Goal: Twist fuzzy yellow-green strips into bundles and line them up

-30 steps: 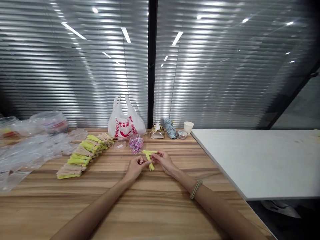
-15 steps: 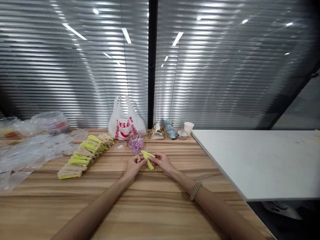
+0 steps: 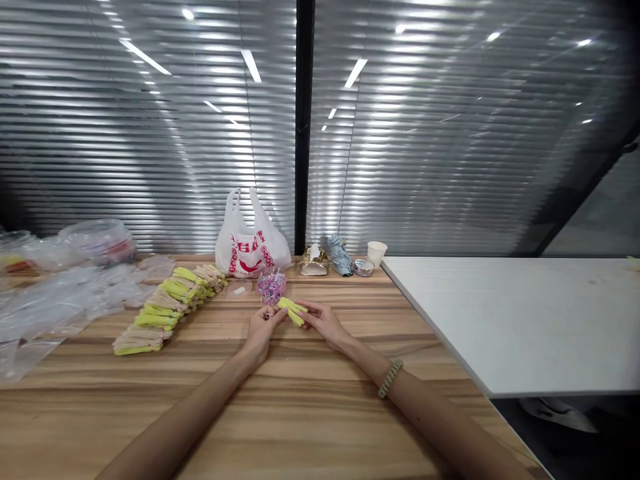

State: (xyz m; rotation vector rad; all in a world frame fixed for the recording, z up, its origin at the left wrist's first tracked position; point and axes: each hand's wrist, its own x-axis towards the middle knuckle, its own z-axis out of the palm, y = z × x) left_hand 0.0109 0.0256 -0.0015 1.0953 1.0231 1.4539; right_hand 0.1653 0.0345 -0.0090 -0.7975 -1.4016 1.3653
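Between my two hands, above the wooden table [image 3: 310, 407], is a small bundle of yellow strips [image 3: 293, 311]. My left hand [image 3: 263, 327] pinches its left side, fingers curled. From the right, my right hand [image 3: 323, 323] grips the other side with thumb and fingers. Just beyond the bundle sits a clear round container of pink and purple ties [image 3: 272, 287], with a clear lid [image 3: 239, 289] to its left. A long row of yellow and beige bundles [image 3: 163, 308] lies farther left.
Clear plastic bags [image 3: 65, 300] and round plastic tubs [image 3: 100, 241] cover the far left. Along the back stand a white plastic bag [image 3: 253, 243], a gold packet [image 3: 314, 261], a blue-grey wrapped item [image 3: 340, 257], a tape roll [image 3: 363, 268] and a paper cup [image 3: 377, 253]. A white table [image 3: 520, 320] adjoins at right.
The yellow strips in my hands have come closer together; the piece that hung downward now lies alongside the others. Both hands have shifted slightly, the left one a little leftward.
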